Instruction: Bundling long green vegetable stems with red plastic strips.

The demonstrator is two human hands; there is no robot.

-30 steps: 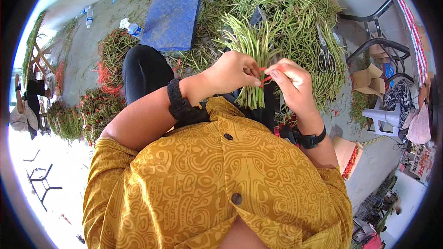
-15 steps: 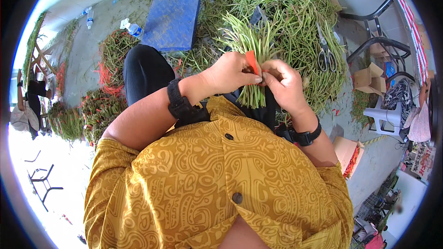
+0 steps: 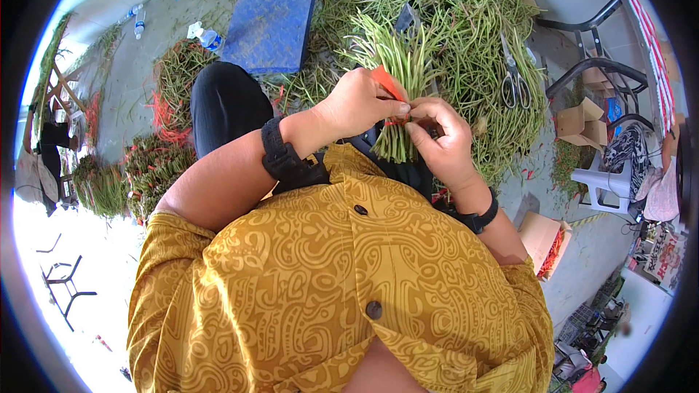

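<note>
Left hand [image 3: 364, 98]: upper centre of frame, forearm angled up from the lower left, back of hand facing us, fingers curled in, thumb pointing right. We read its thumb and fingers as pinching the flat red-orange strip [image 3: 389, 82], which sticks out toward the upper left. Right hand [image 3: 445, 138]: just right of it, forearm up from the lower right, index and thumb bent in toward the tie point, other fingers curled. We can't tell whether those tips grip anything.

Bundle of slim pale-green stems [image 3: 391, 44]: upper centre, between and behind the hands, near upright. Top fans out loose and ragged; lower ends bunch tight and fairly even. We see a thin red tie [image 3: 397, 122] across its lower part.

Big loose heap of green stems [image 3: 466, 0] behind it, upper right; black-handled metal scissors [image 3: 515, 91] on the heap's right side.
</note>
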